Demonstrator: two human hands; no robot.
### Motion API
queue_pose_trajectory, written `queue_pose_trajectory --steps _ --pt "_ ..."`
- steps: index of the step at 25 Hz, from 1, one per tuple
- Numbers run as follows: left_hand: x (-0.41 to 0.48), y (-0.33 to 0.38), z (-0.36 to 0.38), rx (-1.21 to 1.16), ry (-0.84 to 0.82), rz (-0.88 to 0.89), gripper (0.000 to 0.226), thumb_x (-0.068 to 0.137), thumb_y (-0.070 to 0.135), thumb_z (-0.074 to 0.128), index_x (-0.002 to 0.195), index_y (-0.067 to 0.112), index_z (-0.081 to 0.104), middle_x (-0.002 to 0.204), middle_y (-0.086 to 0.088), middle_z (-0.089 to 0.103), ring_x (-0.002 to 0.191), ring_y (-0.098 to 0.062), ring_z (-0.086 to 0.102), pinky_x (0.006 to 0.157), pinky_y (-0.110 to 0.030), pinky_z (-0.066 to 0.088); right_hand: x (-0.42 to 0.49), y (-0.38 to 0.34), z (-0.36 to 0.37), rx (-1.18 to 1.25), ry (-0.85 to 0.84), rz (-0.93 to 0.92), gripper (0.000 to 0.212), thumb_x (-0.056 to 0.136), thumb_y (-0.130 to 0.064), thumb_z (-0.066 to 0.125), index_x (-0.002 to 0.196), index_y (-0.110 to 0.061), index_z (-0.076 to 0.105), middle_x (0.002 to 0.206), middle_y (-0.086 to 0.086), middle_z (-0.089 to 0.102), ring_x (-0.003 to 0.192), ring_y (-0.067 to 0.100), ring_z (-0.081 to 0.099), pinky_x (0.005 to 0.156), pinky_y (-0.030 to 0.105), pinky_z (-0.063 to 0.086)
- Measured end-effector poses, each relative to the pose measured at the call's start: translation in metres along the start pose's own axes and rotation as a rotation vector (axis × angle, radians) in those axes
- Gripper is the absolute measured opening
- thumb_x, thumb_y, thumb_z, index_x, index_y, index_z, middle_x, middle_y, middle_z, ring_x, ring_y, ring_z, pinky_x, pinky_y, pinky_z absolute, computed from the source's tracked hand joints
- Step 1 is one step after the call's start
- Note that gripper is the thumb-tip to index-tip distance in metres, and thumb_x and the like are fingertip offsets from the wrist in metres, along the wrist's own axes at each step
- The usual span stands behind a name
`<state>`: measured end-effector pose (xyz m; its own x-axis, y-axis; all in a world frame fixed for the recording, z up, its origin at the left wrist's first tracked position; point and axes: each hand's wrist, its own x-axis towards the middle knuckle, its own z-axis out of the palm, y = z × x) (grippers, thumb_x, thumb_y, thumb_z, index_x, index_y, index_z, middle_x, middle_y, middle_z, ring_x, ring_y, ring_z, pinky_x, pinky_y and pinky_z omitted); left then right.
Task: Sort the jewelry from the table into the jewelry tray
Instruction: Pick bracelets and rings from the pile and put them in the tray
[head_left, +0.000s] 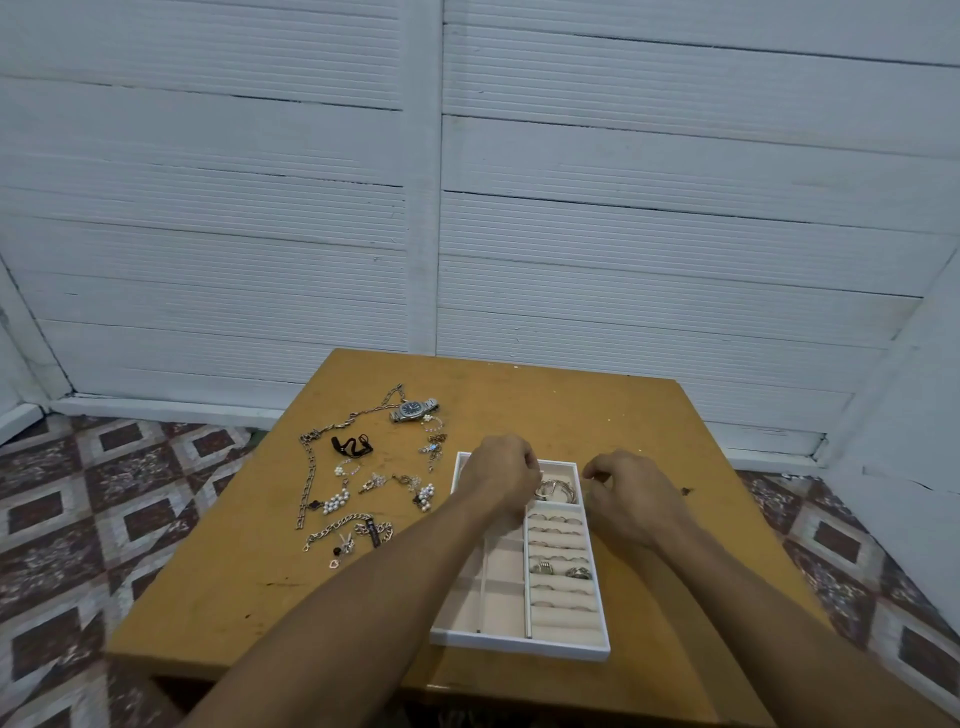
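Observation:
A white jewelry tray with beige lining lies on the wooden table. Its right column holds several rings in roll slots, and silver bangles sit in the far right compartment. My left hand hovers over the tray's far left part, fingers curled beside the bangles. My right hand is at the tray's far right edge, fingers curled too. Whether either hand holds anything is hidden. Loose jewelry lies left of the tray: a watch, a long chain necklace, pearl pieces and a chain bracelet.
A black band lies among the loose jewelry. A small dark speck sits on the table right of my right hand. A white panelled wall stands behind the table, and patterned floor tiles show on both sides.

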<state>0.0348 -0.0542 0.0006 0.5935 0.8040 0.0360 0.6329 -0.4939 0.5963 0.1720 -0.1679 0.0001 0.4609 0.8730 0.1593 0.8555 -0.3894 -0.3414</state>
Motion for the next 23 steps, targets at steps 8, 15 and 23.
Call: queue_pose_trajectory --steps 8,15,23 --pt "0.002 0.015 0.020 0.000 0.004 0.044 0.012 0.083 0.016 0.062 0.080 0.019 0.073 0.086 -0.003 0.071 0.083 -0.021 0.065 0.072 -0.034 0.056 -0.012 0.017 -0.008 0.028 -0.016 0.034 0.026 0.090 -0.023 0.050 0.108 -0.022 0.068 0.111 -0.003 0.067 0.101 0.017 0.060 0.086 0.039 0.052" --pt "-0.001 0.013 0.026 0.016 0.069 0.080 0.017 0.084 0.020 0.060 0.091 0.022 0.076 0.095 0.000 0.072 0.088 -0.020 0.065 0.074 -0.032 0.056 -0.017 0.010 -0.005 0.027 -0.034 0.041 0.029 0.090 -0.024 0.047 0.110 -0.024 0.067 0.112 -0.004 0.068 0.100 0.016 0.062 0.084 0.037 0.053" --pt "-0.008 -0.003 0.009 0.018 0.150 0.136 0.023 0.085 0.022 0.057 0.101 0.022 0.073 0.099 0.001 0.072 0.094 -0.019 0.064 0.078 -0.033 0.054 -0.015 -0.009 -0.006 0.059 -0.025 0.012 0.026 0.090 -0.028 0.049 0.109 -0.025 0.067 0.102 -0.006 0.069 0.087 0.015 0.062 0.075 0.035 0.054"
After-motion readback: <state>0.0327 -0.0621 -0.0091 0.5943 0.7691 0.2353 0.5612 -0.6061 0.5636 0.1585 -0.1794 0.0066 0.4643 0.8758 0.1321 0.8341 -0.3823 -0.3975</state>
